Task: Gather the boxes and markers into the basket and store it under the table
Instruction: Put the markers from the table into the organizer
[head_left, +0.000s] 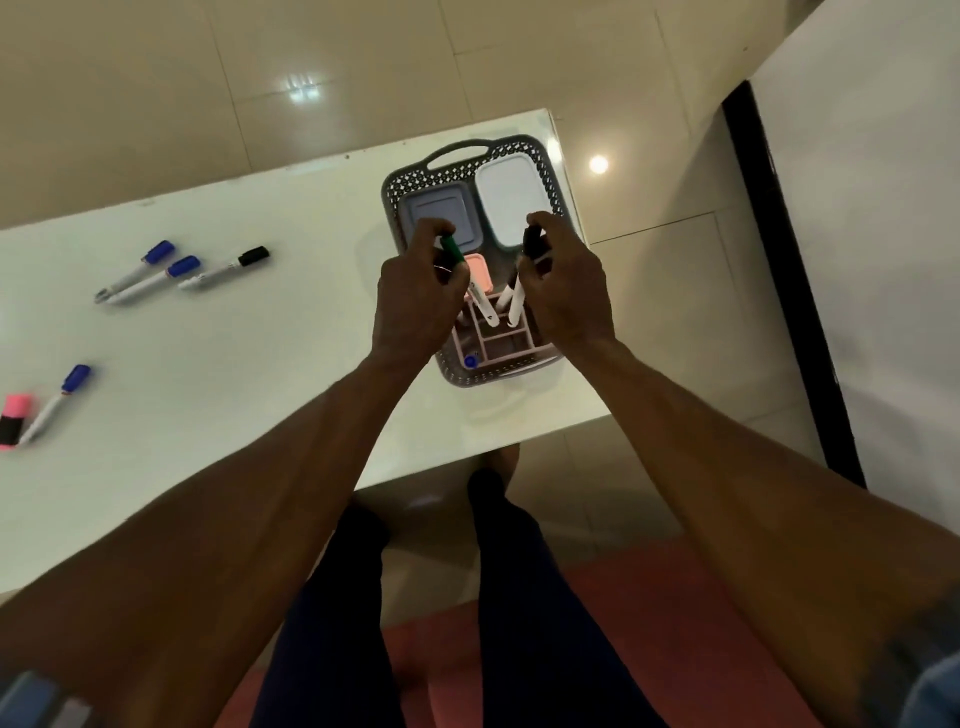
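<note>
Pink highlighter (14, 419) and four loose markers, three blue-capped (139, 270) and one black-capped (224, 267), lie at the left of our white table (260, 364). Over the grey basket (410, 176), which holds two lidded boxes (511, 200) and a pink organiser (498, 340), our left hand (418, 306) pinches a green-capped marker (453, 249). Our right hand (563, 296) is closed round a black-capped marker (531, 244).

Indoor room, likely home or office: glossy beige floor tiles (311, 62), white table (234, 364), whiteboard markers (150, 273) scattered left, red mat (649, 623) near.
</note>
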